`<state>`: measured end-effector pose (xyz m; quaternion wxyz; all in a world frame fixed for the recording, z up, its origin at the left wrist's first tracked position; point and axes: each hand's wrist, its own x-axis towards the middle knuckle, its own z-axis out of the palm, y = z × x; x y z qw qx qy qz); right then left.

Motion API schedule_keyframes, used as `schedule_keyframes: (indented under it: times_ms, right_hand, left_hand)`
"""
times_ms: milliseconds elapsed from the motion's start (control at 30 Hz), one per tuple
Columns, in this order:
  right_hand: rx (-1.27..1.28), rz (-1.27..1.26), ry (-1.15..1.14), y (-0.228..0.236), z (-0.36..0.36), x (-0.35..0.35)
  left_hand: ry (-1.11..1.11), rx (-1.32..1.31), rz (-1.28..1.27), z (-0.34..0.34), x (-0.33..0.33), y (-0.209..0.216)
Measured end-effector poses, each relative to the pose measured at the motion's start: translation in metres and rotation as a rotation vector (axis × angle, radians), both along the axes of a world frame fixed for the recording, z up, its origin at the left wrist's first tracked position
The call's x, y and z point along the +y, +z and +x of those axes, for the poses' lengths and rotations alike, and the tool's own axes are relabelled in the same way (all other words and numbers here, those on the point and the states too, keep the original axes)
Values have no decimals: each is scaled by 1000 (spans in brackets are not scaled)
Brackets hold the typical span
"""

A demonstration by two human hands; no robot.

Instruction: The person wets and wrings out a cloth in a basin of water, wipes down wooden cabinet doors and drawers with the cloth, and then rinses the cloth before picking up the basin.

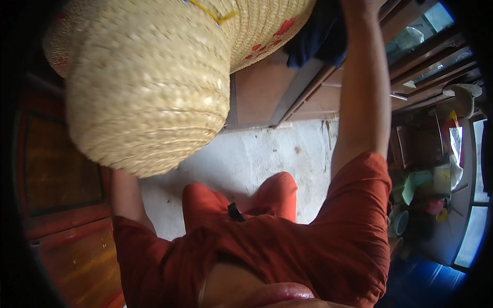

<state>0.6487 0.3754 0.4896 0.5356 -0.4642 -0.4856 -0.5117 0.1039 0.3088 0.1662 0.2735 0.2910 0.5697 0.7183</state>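
So the straw hat is way up close and hogs the upper left of the view. Its crown's long axis runs roughly up and down, the rounded end pointing down toward the wearer's body, and the brim with its red marks flares out at the hat's upper right. There's a yellow strip by that brim.

Left arm is clearly nearer: it goes up right behind the hat's lower end, so that hand's hidden and I can't tell what it's doing, gripping or not. Right arm stands well apart, off to the hat's right, its hand past the top edge, so no clue there either. Dark blue cloth sits between hat and right arm, pale floor below right of the hat.
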Motion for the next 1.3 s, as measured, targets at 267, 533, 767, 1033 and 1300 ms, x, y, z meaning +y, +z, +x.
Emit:
schedule_keyframes:
  times_ms: [267,533,767,1033,1300]
  right_hand:
    - [25,-173,159,-174,-27,-35]
    - [50,-225,199,-307,-57,-37]
    - [-337,-292,285,-348,-74,-44]
    - [-119,-182,67,-307,-94,-20]
    - [-475,-428,483,-401,-132,-40]
  left_hand:
    - [56,241,312,-38,55,7]
    - [79,509,591,40,30,43]
    - [491,923,484,22,60,24]
    - [427,901,501,35,64,29]
    - [243,897,530,28,46,20]
